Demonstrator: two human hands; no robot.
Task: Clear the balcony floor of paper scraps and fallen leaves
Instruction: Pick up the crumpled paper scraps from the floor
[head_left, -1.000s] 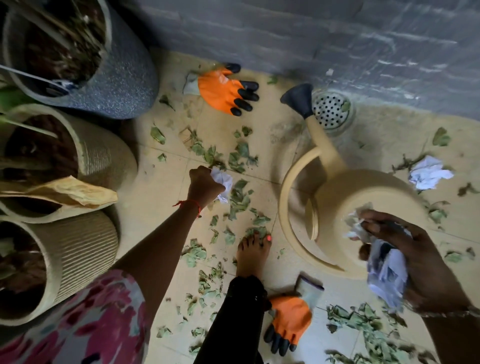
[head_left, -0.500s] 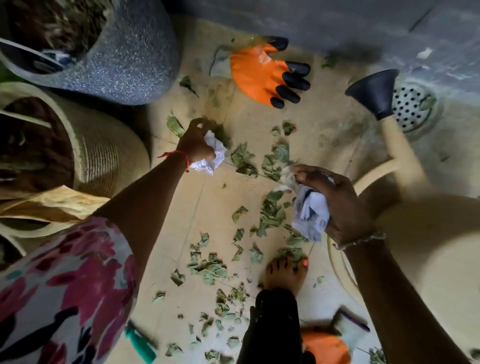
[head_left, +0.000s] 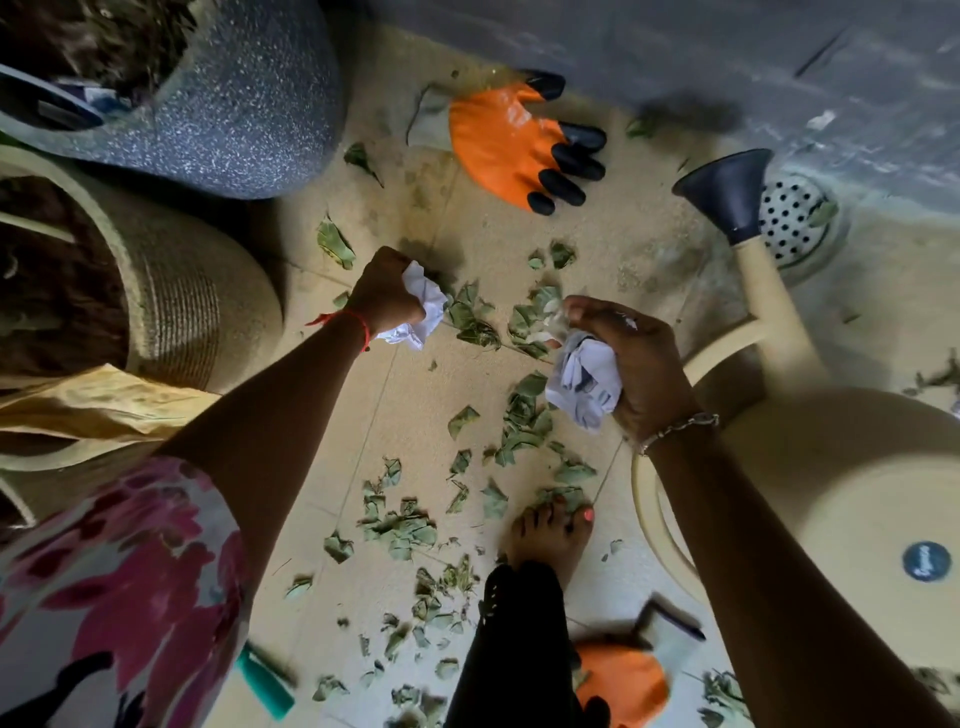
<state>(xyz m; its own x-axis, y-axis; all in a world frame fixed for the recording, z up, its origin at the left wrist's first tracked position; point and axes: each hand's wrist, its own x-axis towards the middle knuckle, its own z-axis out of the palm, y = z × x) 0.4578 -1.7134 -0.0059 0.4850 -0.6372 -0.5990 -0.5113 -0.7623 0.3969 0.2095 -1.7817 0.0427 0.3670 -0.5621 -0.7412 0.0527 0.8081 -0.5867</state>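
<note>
My left hand (head_left: 382, 293) is closed around a crumpled white paper scrap (head_left: 423, 309), low over the beige tiled floor (head_left: 649, 249). My right hand (head_left: 631, 353) grips a bigger wad of white paper (head_left: 584, 384), and its fingertips pinch at pale leaves (head_left: 545, 312) on the floor. Torn green leaves (head_left: 400, 525) lie scattered across the tiles between both hands and around my bare foot (head_left: 550, 535).
A speckled grey pot (head_left: 249, 119) and two ribbed beige planters (head_left: 197, 306) stand at the left. A beige watering can (head_left: 831, 483) with a dark spout (head_left: 727, 192) sits at the right, over a floor drain (head_left: 792, 218). Orange gloves lie at the back (head_left: 504, 145) and by my foot (head_left: 621, 680).
The view has shifted left and lower. My right hand swung left from the watering can to the leaves, still holding its paper wad. My left hand lifted its scrap slightly farther away.
</note>
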